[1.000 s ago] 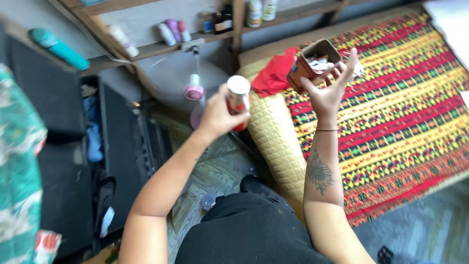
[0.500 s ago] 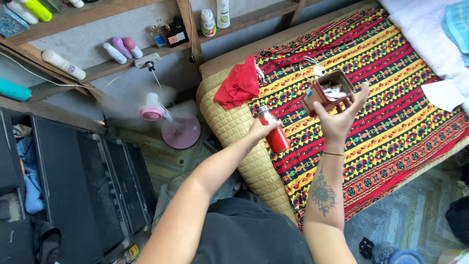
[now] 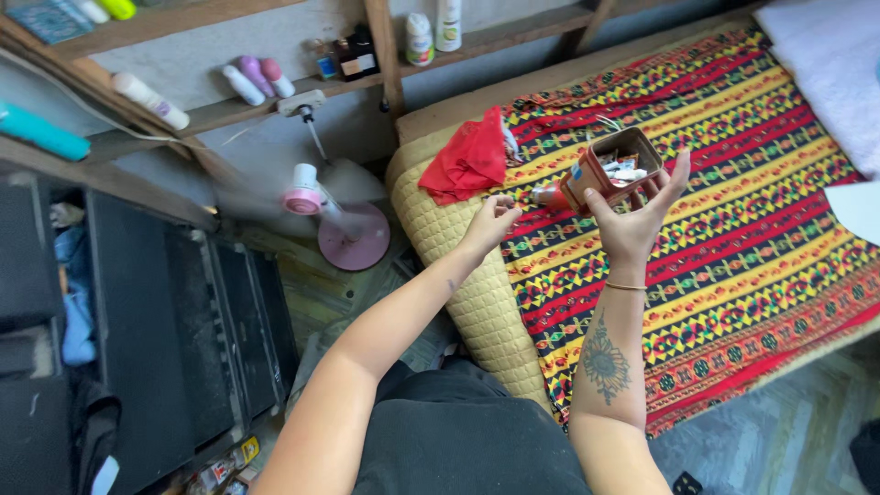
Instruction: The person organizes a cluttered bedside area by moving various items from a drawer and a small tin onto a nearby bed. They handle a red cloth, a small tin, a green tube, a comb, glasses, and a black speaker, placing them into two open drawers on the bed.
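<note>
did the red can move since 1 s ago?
Yes. The red can left the left hand and now lies on the patterned mat, near the red cloth.

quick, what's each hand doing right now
Left hand: loosely curled above the bed edge, holding nothing visible.
Right hand: holding the open brown box.

A small square brown tin (image 3: pixel 616 165), open and filled with small white and pale packets, is held tilted above the patterned bed (image 3: pixel 733 257). A red canister (image 3: pixel 553 195) lies on the bed just beside it. On the wooden shelf (image 3: pixel 275 105), white, pink and purple tubes (image 3: pixel 257 81), dark little bottles (image 3: pixel 353 57) and white labelled bottles (image 3: pixel 433 27) are kept; a teal tube (image 3: pixel 41 133) lies further left.
</note>
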